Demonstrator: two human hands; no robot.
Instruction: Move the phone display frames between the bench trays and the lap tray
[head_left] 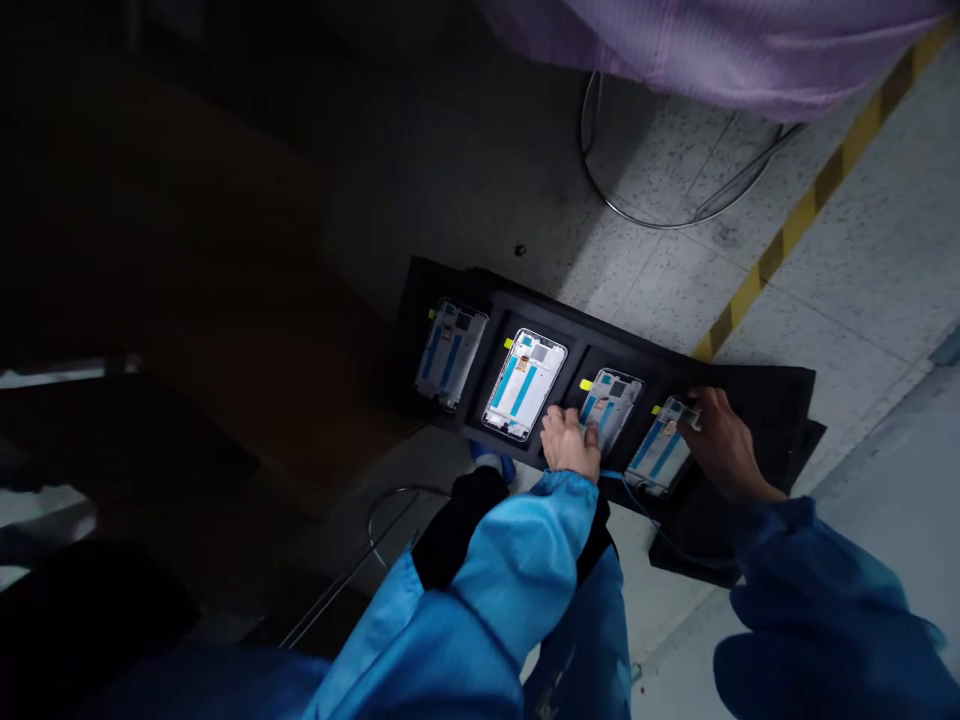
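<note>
We held a black tray (570, 335) out over the speckled floor (862, 250), one hand at each part of its near edge, likely so it stayed level and the parts sat in their pockets. Our left hand (570, 445) lay on the near rim between two pockets, its fingers curled down onto the tray beside the third phone frame (611, 405). Our right hand (724, 440) reached over the fourth phone frame (664, 450), its fingers narrowed on that frame's upper edge; whether they pinched it or only rested there we could not tell. The first phone frame (450, 352) and the second phone frame (525, 385) lay flat and untouched in their own pockets. A person's purple garment (712, 45) hung beyond, near a yellow floor stripe (795, 225).
</note>
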